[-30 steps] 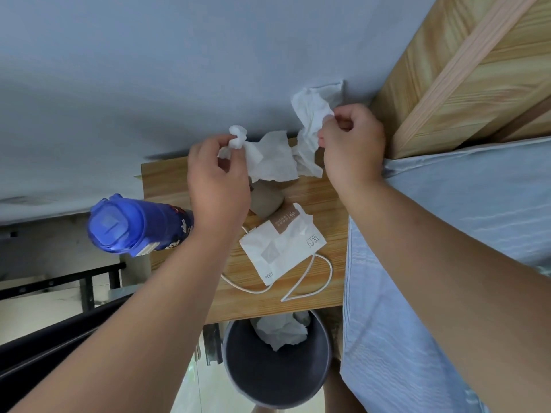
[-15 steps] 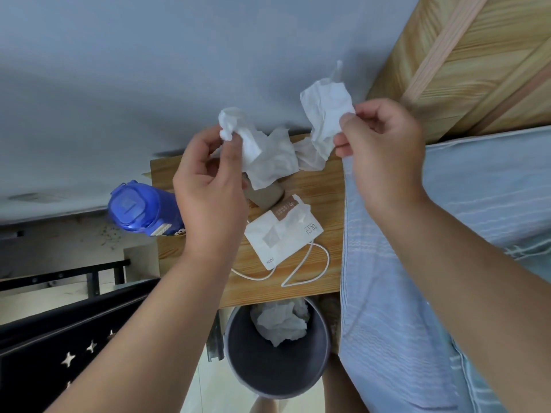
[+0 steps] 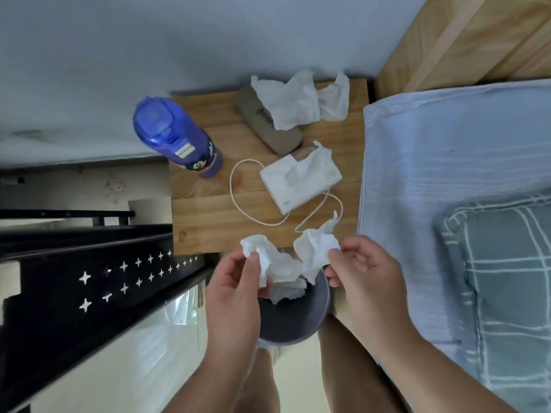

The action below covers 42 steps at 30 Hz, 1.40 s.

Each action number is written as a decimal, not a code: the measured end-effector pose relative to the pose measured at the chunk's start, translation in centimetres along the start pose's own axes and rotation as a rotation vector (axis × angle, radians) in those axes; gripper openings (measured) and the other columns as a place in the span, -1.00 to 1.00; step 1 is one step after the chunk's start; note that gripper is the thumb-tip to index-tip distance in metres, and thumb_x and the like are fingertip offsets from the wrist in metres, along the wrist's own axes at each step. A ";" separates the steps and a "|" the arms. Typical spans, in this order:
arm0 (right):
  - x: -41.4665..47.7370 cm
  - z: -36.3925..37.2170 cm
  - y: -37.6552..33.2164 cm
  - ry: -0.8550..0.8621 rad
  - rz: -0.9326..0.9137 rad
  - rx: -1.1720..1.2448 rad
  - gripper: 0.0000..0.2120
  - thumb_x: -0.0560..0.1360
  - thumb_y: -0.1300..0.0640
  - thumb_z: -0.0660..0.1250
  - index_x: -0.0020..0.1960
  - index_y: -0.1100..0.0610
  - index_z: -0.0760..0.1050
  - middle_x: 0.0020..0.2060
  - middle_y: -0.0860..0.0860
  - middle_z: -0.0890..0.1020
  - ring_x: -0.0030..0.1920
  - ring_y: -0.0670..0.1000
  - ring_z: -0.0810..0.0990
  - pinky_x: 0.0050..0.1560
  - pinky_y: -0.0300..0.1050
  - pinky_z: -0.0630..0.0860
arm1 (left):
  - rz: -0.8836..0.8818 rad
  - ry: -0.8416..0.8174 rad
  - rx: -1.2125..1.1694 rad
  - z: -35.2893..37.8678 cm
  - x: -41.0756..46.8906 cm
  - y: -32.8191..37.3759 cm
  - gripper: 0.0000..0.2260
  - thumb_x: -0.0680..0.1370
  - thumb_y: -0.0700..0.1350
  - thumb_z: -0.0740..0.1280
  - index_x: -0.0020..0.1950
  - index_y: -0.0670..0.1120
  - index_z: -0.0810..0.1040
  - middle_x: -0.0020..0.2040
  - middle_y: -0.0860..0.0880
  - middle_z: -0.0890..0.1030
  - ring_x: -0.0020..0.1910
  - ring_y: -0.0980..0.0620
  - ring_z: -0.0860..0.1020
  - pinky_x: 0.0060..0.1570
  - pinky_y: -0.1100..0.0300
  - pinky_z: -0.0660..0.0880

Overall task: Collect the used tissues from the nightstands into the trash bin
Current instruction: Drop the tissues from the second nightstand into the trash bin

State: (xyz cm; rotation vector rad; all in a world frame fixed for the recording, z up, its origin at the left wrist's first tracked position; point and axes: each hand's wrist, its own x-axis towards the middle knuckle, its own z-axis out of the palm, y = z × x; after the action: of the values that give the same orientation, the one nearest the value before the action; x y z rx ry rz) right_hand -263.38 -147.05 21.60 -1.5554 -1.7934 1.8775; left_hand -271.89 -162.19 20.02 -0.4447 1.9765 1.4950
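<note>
Head view, looking down past both forearms. The left hand (image 3: 235, 281) pinches one crumpled tissue (image 3: 262, 254) between thumb and fingers. The right hand (image 3: 360, 269) pinches a second tissue (image 3: 316, 248) the same way. Both wads hang just above the open mouth of a dark round trash bin (image 3: 301, 320), which stands on the floor at the near edge of the wooden bedside counter (image 3: 202, 210), beside the bed (image 3: 447, 174). A white wad (image 3: 286, 290) already lies inside the bin.

This looks like the drop step: the fingers need only loosen so that both tissues fall in. Tissue is light and may drift, so releasing low over the bin seems wise.

More loose tissues (image 3: 292, 105) lie at the back of the counter, partly over a brown case (image 3: 268, 126); they likely come next. A blue bottle (image 3: 176, 138), a tissue pack (image 3: 298, 183) and a white cable (image 3: 238, 204) are also there.
</note>
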 end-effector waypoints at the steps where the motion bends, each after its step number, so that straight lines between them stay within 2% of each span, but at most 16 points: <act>1: 0.0 0.7 2.0 -0.037 0.028 -0.078 -0.91 0.47 0.09 0.41 -0.18 -0.08 0.64 -0.32 -0.04 0.70 -0.29 -0.07 0.65 -0.21 -0.15 0.57 | -0.043 0.009 0.049 -0.5 0.2 -2.0 -0.86 0.68 -0.04 0.38 0.01 0.10 0.73 -0.22 0.07 0.71 -0.33 0.13 0.62 -0.22 0.12 0.59; 6: 1.8 3.2 10.7 -0.202 0.123 -0.501 -0.85 0.57 0.13 0.33 -0.14 -0.06 0.55 -0.27 -0.15 0.65 -0.17 -0.16 0.61 -0.25 -0.36 0.38 | -0.222 -0.011 0.253 -2.5 2.4 -9.9 -0.93 0.67 -0.07 0.39 0.05 0.05 0.68 -0.31 0.17 0.69 -0.35 0.13 0.63 -0.37 0.28 0.56; 9: 3.2 3.7 13.6 -0.241 0.150 -0.643 -0.86 0.56 0.16 0.31 -0.12 -0.03 0.59 -0.24 -0.17 0.65 -0.19 -0.13 0.59 -0.30 -0.36 0.33 | -0.319 -0.082 0.332 -3.0 4.0 -12.4 -0.91 0.66 -0.12 0.39 0.06 0.01 0.69 -0.17 0.06 0.76 -0.31 0.14 0.67 -0.30 0.22 0.61; 13: 4.5 3.5 15.3 -0.240 0.267 -0.635 -0.83 0.50 0.22 0.34 -0.03 0.29 0.66 -0.22 0.14 0.71 -0.16 0.14 0.65 -0.26 -0.13 0.47 | -0.413 -0.138 0.454 -2.9 5.5 -14.0 -0.81 0.64 -0.12 0.36 0.24 0.02 0.64 0.00 0.01 0.73 -0.25 -0.01 0.68 -0.20 0.09 0.58; 15: 4.3 3.1 15.5 -0.275 0.345 -0.589 -0.86 0.48 0.22 0.36 -0.18 0.28 0.62 -0.30 0.23 0.65 -0.25 0.17 0.58 -0.26 -0.10 0.37 | -0.430 -0.149 0.444 -2.6 5.6 -14.2 -0.72 0.64 -0.12 0.36 0.35 0.07 0.59 0.12 0.05 0.69 -0.22 -0.03 0.69 -0.22 0.10 0.60; 16: 4.2 2.9 15.4 -0.299 0.345 -0.611 -0.80 0.48 0.21 0.35 -0.32 0.18 0.53 -0.40 0.11 0.59 -0.28 0.11 0.53 -0.28 -0.11 0.34 | -0.429 -0.149 0.442 -2.5 5.6 -14.2 -0.69 0.64 -0.11 0.37 0.37 0.09 0.58 0.10 0.06 0.68 -0.21 -0.03 0.70 -0.25 0.10 0.62; 18: 4.0 2.5 14.8 -0.346 0.299 -0.680 -0.75 0.49 0.18 0.33 -0.35 0.18 0.48 -0.43 0.00 0.58 -0.29 0.11 0.56 -0.28 -0.09 0.43 | -0.412 -0.141 0.447 -2.2 5.4 -13.9 -0.69 0.63 -0.09 0.40 0.37 0.11 0.58 -0.06 0.03 0.70 -0.17 -0.06 0.71 -0.30 0.11 0.63; 21: 4.3 2.0 13.1 -0.360 0.211 -0.722 -0.76 0.50 0.13 0.30 -0.01 0.27 0.65 -0.10 0.12 0.73 -0.02 0.16 0.68 -0.03 0.05 0.59 | -0.309 -0.165 0.501 -1.3 5.0 -12.5 -0.71 0.63 -0.03 0.41 0.36 0.11 0.61 0.02 -0.03 0.73 0.04 -0.16 0.73 -0.04 0.01 0.69; 24: 4.7 1.5 10.0 -0.314 0.172 -0.599 -0.80 0.50 0.07 0.36 0.07 -0.08 0.70 -0.07 -0.22 0.73 -0.04 -0.25 0.66 -0.09 -0.23 0.55 | -0.171 -0.218 0.551 0.0 4.0 -9.8 -0.74 0.64 0.00 0.37 0.33 0.13 0.62 0.27 -0.03 0.67 0.21 -0.09 0.67 0.26 -0.21 0.62; 26: 5.4 0.9 7.6 -0.290 0.111 -0.535 -0.89 0.49 0.03 0.41 -0.07 -0.19 0.65 -0.21 -0.28 0.71 -0.14 -0.35 0.63 -0.24 -0.40 0.46 | -0.092 -0.241 0.540 1.1 3.3 -7.3 -0.80 0.64 -0.01 0.36 0.25 0.18 0.64 0.21 0.07 0.69 0.10 -0.01 0.69 0.21 -0.17 0.64; 28: 6.3 0.1 4.9 -0.253 0.068 -0.467 -0.94 0.46 -0.03 0.41 -0.14 -0.20 0.63 -0.19 -0.36 0.69 -0.21 -0.31 0.66 -0.27 -0.39 0.47 | 0.009 -0.267 0.515 2.2 2.9 -4.5 -0.86 0.65 -0.01 0.38 0.11 0.24 0.67 0.02 0.18 0.74 -0.04 0.06 0.71 0.11 -0.12 0.66; 31: 8.1 -1.2 0.1 -0.139 0.008 -0.354 -0.92 0.42 -0.07 0.38 -0.14 -0.18 0.65 -0.24 -0.25 0.71 -0.23 -0.16 0.69 -0.14 -0.05 0.66 | 0.178 -0.290 0.458 4.0 3.4 0.8 -0.86 0.66 0.02 0.39 0.01 0.27 0.70 -0.12 0.24 0.73 -0.19 0.17 0.67 -0.04 0.06 0.68; 34: 11.0 -2.2 -3.9 -0.026 -0.082 -0.240 -0.92 0.42 -0.01 0.36 -0.17 -0.06 0.62 -0.34 -0.05 0.69 -0.25 0.02 0.68 -0.07 0.21 0.68 | 0.382 -0.294 0.446 5.9 5.1 6.4 -0.88 0.62 0.15 0.33 0.03 0.32 0.67 -0.17 0.16 0.70 -0.30 0.10 0.61 -0.27 0.18 0.59; 36: 13.4 -2.3 -5.5 0.000 -0.102 -0.214 -0.91 0.47 0.02 0.37 -0.19 -0.04 0.61 -0.30 -0.07 0.70 -0.26 -0.07 0.67 -0.14 0.11 0.65 | 0.506 -0.246 0.461 7.2 7.0 9.8 -0.87 0.61 0.19 0.30 0.00 0.37 0.64 -0.12 0.19 0.69 -0.27 0.07 0.61 -0.29 0.21 0.57; 38: 15.5 -1.7 -6.4 -0.017 -0.139 -0.266 -0.91 0.55 0.03 0.38 -0.13 -0.11 0.61 -0.21 -0.19 0.70 -0.21 -0.19 0.67 -0.17 -0.17 0.56 | 0.615 -0.167 0.520 8.6 9.3 12.1 -0.88 0.63 0.17 0.28 0.02 0.35 0.61 -0.04 0.25 0.66 -0.18 0.11 0.61 -0.25 0.28 0.55; 42: 19.7 0.0 -7.8 0.000 -0.257 -0.386 -0.76 0.63 0.07 0.31 0.27 -0.08 0.59 -0.01 -0.19 0.68 -0.15 -0.22 0.64 -0.25 -0.41 0.47 | 0.696 -0.043 0.709 11.3 14.1 14.5 -0.79 0.65 0.10 0.33 0.28 0.21 0.61 0.13 0.26 0.53 -0.15 0.17 0.56 -0.24 0.30 0.49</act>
State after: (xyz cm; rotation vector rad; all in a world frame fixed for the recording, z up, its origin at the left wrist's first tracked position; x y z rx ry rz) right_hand -276.73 -131.41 16.58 -1.3352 -2.3317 1.4812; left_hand -288.17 -145.67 19.66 0.6233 2.5767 0.9996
